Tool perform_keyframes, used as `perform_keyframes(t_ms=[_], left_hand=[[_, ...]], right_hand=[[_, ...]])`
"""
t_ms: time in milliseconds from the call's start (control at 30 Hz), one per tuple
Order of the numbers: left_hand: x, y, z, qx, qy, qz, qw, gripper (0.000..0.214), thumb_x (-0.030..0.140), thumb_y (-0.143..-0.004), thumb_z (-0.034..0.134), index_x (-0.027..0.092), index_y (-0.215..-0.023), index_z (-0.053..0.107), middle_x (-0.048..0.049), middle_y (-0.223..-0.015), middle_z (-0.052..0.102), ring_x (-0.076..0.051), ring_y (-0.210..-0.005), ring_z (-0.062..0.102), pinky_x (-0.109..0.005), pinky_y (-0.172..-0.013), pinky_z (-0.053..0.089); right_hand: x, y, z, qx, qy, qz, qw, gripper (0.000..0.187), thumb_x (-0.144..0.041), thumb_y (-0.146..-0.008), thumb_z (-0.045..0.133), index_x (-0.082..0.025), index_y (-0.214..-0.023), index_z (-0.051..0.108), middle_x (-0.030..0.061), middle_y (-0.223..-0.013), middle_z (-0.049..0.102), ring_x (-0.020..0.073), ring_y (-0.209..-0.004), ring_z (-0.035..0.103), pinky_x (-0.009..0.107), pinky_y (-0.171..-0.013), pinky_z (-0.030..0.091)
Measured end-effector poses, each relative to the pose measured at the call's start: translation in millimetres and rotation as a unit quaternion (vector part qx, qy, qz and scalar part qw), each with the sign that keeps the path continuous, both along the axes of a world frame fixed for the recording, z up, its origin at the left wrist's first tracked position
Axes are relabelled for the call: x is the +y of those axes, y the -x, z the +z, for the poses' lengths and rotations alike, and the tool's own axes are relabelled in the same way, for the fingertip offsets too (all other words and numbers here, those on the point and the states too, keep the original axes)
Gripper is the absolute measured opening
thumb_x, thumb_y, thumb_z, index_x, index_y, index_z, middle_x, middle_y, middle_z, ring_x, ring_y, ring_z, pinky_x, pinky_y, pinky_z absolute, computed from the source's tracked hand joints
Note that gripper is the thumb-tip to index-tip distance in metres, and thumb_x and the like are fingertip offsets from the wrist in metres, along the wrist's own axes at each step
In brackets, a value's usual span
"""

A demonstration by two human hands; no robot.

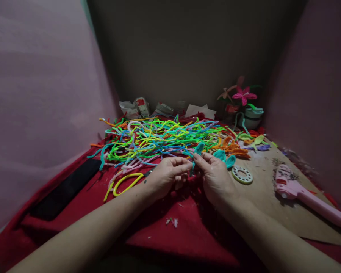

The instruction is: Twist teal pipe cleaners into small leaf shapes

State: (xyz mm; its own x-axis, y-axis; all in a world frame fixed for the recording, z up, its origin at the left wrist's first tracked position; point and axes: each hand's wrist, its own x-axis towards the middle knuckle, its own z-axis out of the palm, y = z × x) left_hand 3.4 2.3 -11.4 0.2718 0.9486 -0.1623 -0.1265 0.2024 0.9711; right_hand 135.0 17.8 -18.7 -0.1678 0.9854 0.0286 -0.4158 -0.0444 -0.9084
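My left hand (166, 175) and my right hand (214, 175) meet over the red cloth (147, 223), both pinched on a teal pipe-cleaner piece (198, 149) that stands up between the fingertips. Its top is bent into a small loop. Two teal pipe-cleaner petals (225, 157) lie just right of my right hand. Behind both hands spreads a big pile of coloured pipe cleaners (161, 138).
Yellow-handled scissors (125, 182) lie left of my left hand, a black flat object (66, 187) further left. A white ring (242, 174) and a pink glue gun (307, 197) rest on the cardboard sheet (272, 212). A pot with pipe-cleaner flowers (248, 108) stands at the back right.
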Motion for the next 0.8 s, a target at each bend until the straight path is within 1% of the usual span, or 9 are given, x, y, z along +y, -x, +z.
perform_keyframes(t_ms=[167,233,300,367,467,533,600,667,800], left_hand=[[-6.4,-7.9,-0.8,-0.012,0.042,-0.029,0.999,0.025,0.034,-0.071,0.063,0.014,-0.068,0.048,0.0052,-0.055,0.048,0.000,-0.034,0.026,-0.015,-0.034,0.013],[-7.4,-9.2,-0.1,0.008,0.062,-0.046,0.997,0.025,0.034,-0.073,0.059,0.015,-0.066,0.046,0.0077,-0.048,0.040,0.000,-0.032,0.019,-0.016,-0.033,0.010],[-7.5,-9.9,1.2,0.043,0.060,-0.049,0.996,0.026,0.036,-0.075,0.056,0.015,-0.064,0.045,0.0091,-0.044,0.034,-0.001,-0.032,0.017,-0.017,-0.033,0.010],[-7.0,-10.1,3.8,0.095,0.018,-0.019,0.995,0.026,0.037,-0.075,0.056,0.015,-0.066,0.047,0.0081,-0.046,0.038,-0.002,-0.033,0.023,-0.017,-0.034,0.015],[-6.0,-8.6,8.5,0.146,-0.091,0.054,0.984,0.022,0.034,-0.071,0.061,0.014,-0.078,0.053,0.0035,-0.063,0.053,-0.005,-0.047,0.042,-0.017,-0.042,0.031],[-5.6,-6.3,10.7,0.161,-0.137,0.093,0.973,0.020,0.033,-0.072,0.059,0.015,-0.078,0.054,0.0036,-0.065,0.054,-0.006,-0.051,0.044,-0.018,-0.046,0.034],[-5.4,-3.2,11.8,0.177,-0.149,0.116,0.966,0.019,0.034,-0.076,0.054,0.015,-0.073,0.054,0.0058,-0.054,0.047,-0.005,-0.045,0.037,-0.018,-0.044,0.030],[-5.3,0.1,12.6,0.189,-0.149,0.116,0.964,0.020,0.034,-0.078,0.052,0.015,-0.070,0.053,0.0075,-0.047,0.041,-0.004,-0.041,0.032,-0.018,-0.041,0.025],[-4.4,5.7,14.6,0.176,-0.140,0.084,0.971,0.022,0.034,-0.076,0.054,0.014,-0.066,0.050,0.0069,-0.046,0.043,-0.004,-0.039,0.034,-0.018,-0.041,0.025]], right_hand=[[-4.4,1.3,-4.5,-0.085,-0.034,0.000,0.996,0.025,-0.042,-0.068,0.062,-0.018,-0.067,0.053,-0.0034,-0.056,0.051,0.0089,-0.048,0.042,0.023,-0.048,0.034],[-4.6,2.2,-7.0,-0.115,-0.037,-0.008,0.993,0.026,-0.042,-0.067,0.062,-0.018,-0.064,0.051,-0.0033,-0.055,0.049,0.0087,-0.048,0.041,0.023,-0.047,0.034],[-3.7,2.4,-8.2,-0.131,-0.036,-0.018,0.991,0.028,-0.042,-0.066,0.063,-0.018,-0.062,0.049,-0.0033,-0.053,0.048,0.0088,-0.047,0.040,0.022,-0.046,0.033],[-2.7,1.5,-7.5,-0.134,-0.031,-0.021,0.990,0.030,-0.044,-0.066,0.063,-0.018,-0.062,0.049,-0.0032,-0.052,0.048,0.0086,-0.047,0.039,0.022,-0.044,0.031],[-2.9,-0.6,-4.0,-0.133,-0.027,-0.015,0.991,0.031,-0.044,-0.067,0.063,-0.017,-0.059,0.049,-0.0044,-0.050,0.044,0.0073,-0.045,0.036,0.022,-0.043,0.028],[-4.4,-1.4,-1.9,-0.135,-0.020,-0.003,0.991,0.031,-0.041,-0.068,0.063,-0.017,-0.057,0.047,-0.0053,-0.048,0.042,0.0063,-0.044,0.033,0.022,-0.043,0.026],[-5.7,-1.5,-1.2,-0.134,0.003,0.017,0.991,0.030,-0.039,-0.068,0.063,-0.016,-0.056,0.047,-0.0058,-0.046,0.040,0.0057,-0.042,0.031,0.022,-0.041,0.022],[-5.6,-1.1,-1.8,-0.114,0.023,0.038,0.993,0.028,-0.036,-0.066,0.064,-0.016,-0.055,0.047,-0.0060,-0.045,0.039,0.0055,-0.040,0.030,0.022,-0.040,0.020],[-1.5,-1.2,-3.9,-0.048,0.039,0.066,0.996,0.024,-0.028,-0.066,0.060,-0.016,-0.051,0.047,-0.0040,-0.047,0.044,0.0066,-0.042,0.035,0.022,-0.042,0.026]])
